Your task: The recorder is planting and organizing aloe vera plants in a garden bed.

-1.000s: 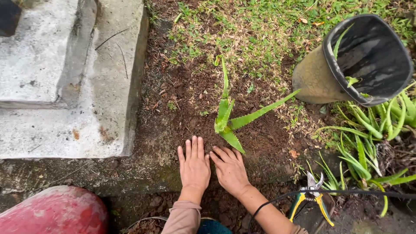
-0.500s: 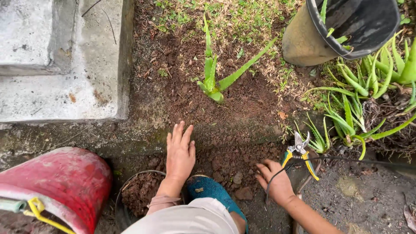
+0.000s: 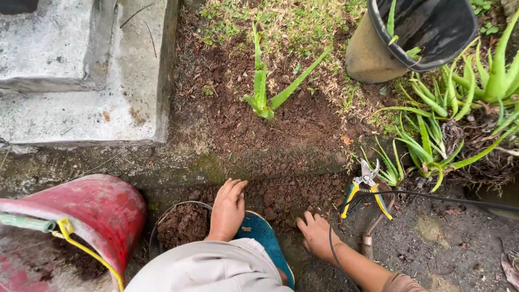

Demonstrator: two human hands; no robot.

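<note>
My left hand [image 3: 226,211] lies flat, fingers spread, on the edge between a round pot of soil [image 3: 181,223] and a blue shoe [image 3: 266,233]. My right hand [image 3: 317,236] rests palm down on loose dark soil, fingers apart, holding nothing. A small aloe plant [image 3: 263,92] stands planted in the bare earth bed beyond the hands. Pruning shears with yellow handles [image 3: 366,187] lie on the ground just right of my right hand, beside a black cord [image 3: 432,196].
A red bucket [image 3: 75,216] with a yellow handle sits at the lower left. A concrete slab [image 3: 81,75] fills the upper left. A tilted black-lined pot [image 3: 411,38] lies upper right, above a clump of aloe plants [image 3: 459,108].
Both hands have drawn back from the soil at the aloe's base toward my body. The left now rests by the pot of soil, the right on soil near the shears.
</note>
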